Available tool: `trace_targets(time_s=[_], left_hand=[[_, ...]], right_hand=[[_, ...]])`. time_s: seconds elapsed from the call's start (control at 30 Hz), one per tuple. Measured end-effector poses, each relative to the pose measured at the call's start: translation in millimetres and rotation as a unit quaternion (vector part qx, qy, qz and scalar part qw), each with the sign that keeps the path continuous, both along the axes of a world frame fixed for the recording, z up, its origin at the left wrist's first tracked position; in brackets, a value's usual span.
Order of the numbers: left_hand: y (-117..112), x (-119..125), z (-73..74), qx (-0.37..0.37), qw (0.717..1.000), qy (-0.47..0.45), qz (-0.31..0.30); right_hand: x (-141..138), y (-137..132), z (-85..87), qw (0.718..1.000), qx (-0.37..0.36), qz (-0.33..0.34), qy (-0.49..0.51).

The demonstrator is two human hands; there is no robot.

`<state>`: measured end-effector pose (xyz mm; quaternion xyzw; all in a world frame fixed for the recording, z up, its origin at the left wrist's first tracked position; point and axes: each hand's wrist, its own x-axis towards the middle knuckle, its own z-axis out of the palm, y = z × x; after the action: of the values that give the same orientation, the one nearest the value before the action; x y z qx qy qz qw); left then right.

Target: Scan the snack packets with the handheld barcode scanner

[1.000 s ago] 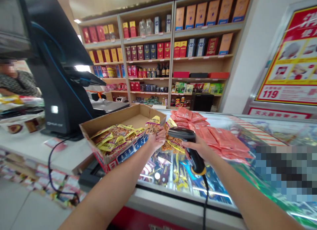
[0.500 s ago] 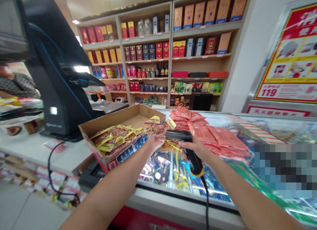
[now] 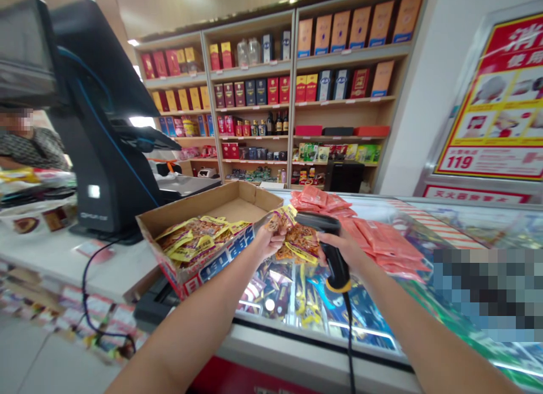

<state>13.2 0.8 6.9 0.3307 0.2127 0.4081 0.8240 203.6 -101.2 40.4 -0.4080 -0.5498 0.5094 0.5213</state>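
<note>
My left hand [image 3: 271, 241] is closed on a yellow-topped snack packet [image 3: 281, 217], just above the glass counter. My right hand [image 3: 341, 248] wraps round the grip of a black barcode scanner [image 3: 319, 221], whose head points left toward that packet. Several similar snack packets [image 3: 300, 246] lie on the glass between and below my hands. To the left stands an open cardboard box [image 3: 254, 195] with more of these yellow packets [image 3: 199, 236] heaped in it. Behind my right hand sit piles of pinkish-red packets [image 3: 382, 238].
A black register terminal [image 3: 110, 134] stands at the left, its cable hanging over the edge. The scanner's cord [image 3: 350, 337] runs down over the counter front. Shelves [image 3: 250, 108] of boxed goods line the back. Another person [image 3: 31, 145] is at far left.
My left hand has drawn the packet from the box's corner rightward and closed round it. The scanner has shifted slightly right, uncovering more of the packets on the glass.
</note>
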Motion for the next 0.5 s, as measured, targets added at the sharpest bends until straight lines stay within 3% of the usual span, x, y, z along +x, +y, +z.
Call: trace_targets(time_s=[0.1, 0.23, 0.43, 0.5], left_hand=[[-2.9, 7.0, 2.0, 0.052, 0.992, 0.093, 0.071], [-5.9, 22.5, 7.1, 0.088, 0.961, 0.193, 0.179], [-6.6, 53.4, 18.0, 0.148, 0.93, 0.286, 0.176], [-7.4, 55.6, 23.6, 0.177, 0.927, 0.278, 0.177]], right_hand=[[10.8, 4.9, 5.3, 0.997, 0.024, -0.06, 0.049], [20.4, 9.7, 9.7, 0.989, 0.05, -0.1, 0.093], [21.9, 10.5, 11.1, 0.984, 0.066, -0.108, 0.122], [21.7, 10.5, 10.5, 0.984, 0.064, -0.105, 0.125]])
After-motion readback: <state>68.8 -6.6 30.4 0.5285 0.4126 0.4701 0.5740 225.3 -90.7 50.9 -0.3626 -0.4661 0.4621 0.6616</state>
